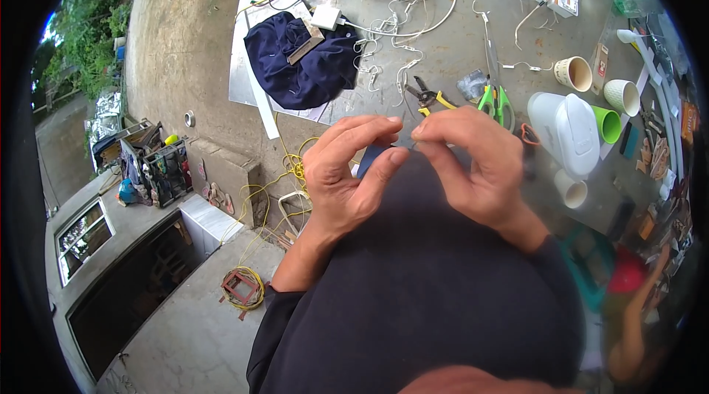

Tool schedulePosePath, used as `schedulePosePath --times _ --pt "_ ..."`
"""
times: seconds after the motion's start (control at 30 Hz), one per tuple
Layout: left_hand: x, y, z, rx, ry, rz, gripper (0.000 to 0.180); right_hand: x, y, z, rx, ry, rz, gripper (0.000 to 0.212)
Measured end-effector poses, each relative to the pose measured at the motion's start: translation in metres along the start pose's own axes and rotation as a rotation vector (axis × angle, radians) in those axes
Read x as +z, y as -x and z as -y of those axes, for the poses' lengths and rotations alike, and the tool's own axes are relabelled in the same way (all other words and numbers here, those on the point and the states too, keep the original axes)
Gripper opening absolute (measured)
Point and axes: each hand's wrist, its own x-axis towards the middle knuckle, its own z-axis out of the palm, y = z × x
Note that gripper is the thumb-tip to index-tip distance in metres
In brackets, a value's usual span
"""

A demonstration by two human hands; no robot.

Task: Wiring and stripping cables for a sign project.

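Head view: we see the left hand (347,172) and the right hand (473,165) raised close together over the dark lap, fingertips almost meeting. Both pinch something too small to make out; a dark blue piece (371,155) shows behind the left thumb. Just beyond them on the grey table (443,54) lie green-handled scissors (496,102) and yellow-handled pliers (428,96).

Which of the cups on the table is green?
The green cup lies on its side against the white jug. The other cups, the beige one, the ribbed white one and the small white one, are pale.
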Motion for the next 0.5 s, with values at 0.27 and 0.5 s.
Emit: schedulePosePath --times 0.27,0.5 --pt "-0.008 -0.013 -0.027 0.209 -0.083 0.105 0.019 -0.007 0.000 0.017 -0.103 0.059 -0.014 0.021" --pt "-0.009 -0.018 -0.041 0.043 -0.036 0.169 0.013 -0.008 0.001 0.021 -0.086 0.079 0.003 0.021"
